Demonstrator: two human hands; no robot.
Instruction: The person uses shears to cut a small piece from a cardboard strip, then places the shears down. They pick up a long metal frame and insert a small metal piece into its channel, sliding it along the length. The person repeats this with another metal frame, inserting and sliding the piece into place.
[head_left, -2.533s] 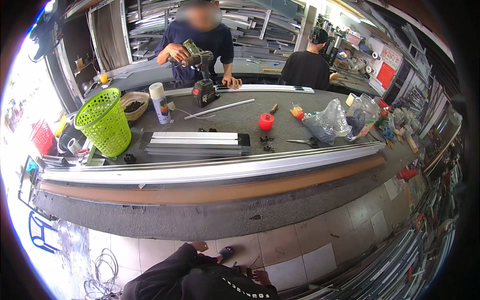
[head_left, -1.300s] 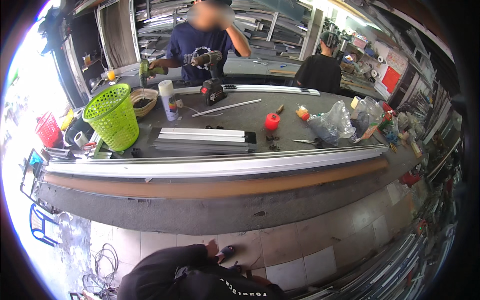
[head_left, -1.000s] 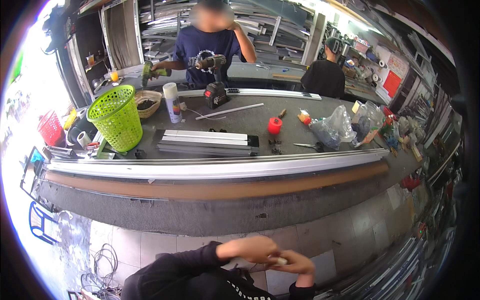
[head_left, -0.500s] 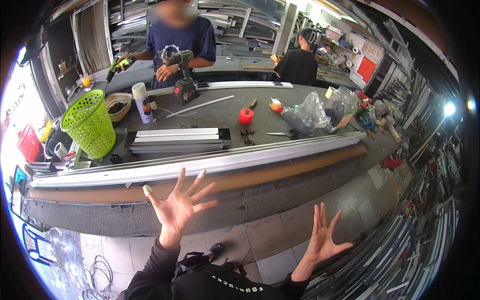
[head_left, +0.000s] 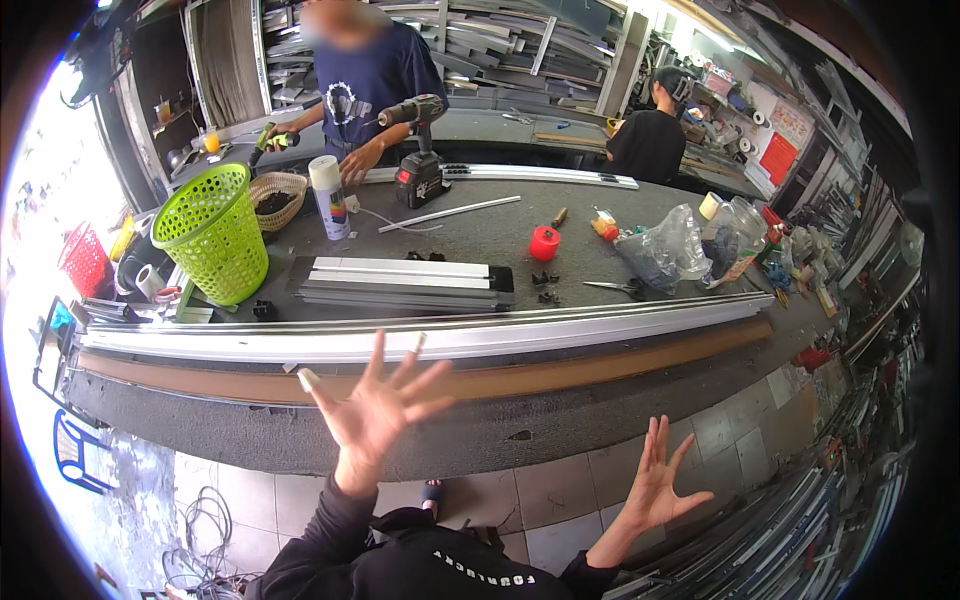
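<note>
As I'm holding my left hand [head_left: 375, 415] up at the near side of the worktop [head_left: 470, 235], its palm is facing me and all its fingers are standing wide apart, with pale coverings [head_left: 308, 382] wrapping the thumb and one finger. Behind those fingertips, the long white profile [head_left: 560, 328] is lying lengthwise along the worktop, and the brown strip [head_left: 570, 372] is running just beside it on my side. Whether any fingertip is touching either one, I can't tell.

Over to my right hand [head_left: 655, 490]: it's hanging lower, out over the tiled floor [head_left: 560, 500], palm toward me, thumb jutting to the right and the other fingers fanning upward, closer together than the left's.

Beyond the long white profile, short white profiles [head_left: 400, 272] are lying stacked on grey ones, and the scissors [head_left: 622, 288] are resting to the right, near the red container [head_left: 544, 243]. A clear plastic bag [head_left: 665, 250] is slumping just past them. Over on the left, the green basket [head_left: 212, 240] is leaning a little, a wicker basket [head_left: 293, 209] is sitting behind it, and a spray can [head_left: 329, 200] is standing nearby. A drill [head_left: 416, 150] is standing upright on its battery, and across the worktop a person in a navy shirt [head_left: 375, 85] is gripping a green drill [head_left: 272, 140].
</note>
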